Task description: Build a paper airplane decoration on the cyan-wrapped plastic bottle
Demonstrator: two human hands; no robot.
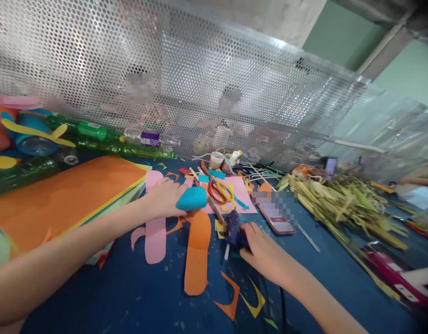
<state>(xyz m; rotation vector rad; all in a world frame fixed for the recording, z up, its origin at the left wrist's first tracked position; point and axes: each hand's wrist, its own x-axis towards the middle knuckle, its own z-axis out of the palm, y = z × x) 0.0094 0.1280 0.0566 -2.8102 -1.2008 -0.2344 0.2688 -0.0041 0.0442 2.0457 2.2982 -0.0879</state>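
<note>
My left hand [167, 197] reaches over the table with its fingers closed on a folded blue paper piece [193, 198] that has a rounded end. Below that hand lies a pink paper strip [155, 243] with rounded ends, and beside it an orange paper strip [197, 260] creased across its upper part. My right hand [257, 241] is wrapped round the handle of a dark blue glue gun [233, 227], a white glue stick showing at its rear. Red-handled scissors [217, 192] and yellow-handled scissors [228, 191] rest just beyond the gun.
Orange paper sheets [78, 190] are stacked at left, with green plastic bottles [92, 139] behind. A phone [276, 213] lies right of the gun, near dried husks [349, 204] and a pink power strip [398, 273]. Paper scraps [231, 297] litter the front. Perforated metal [200, 69] closes the back.
</note>
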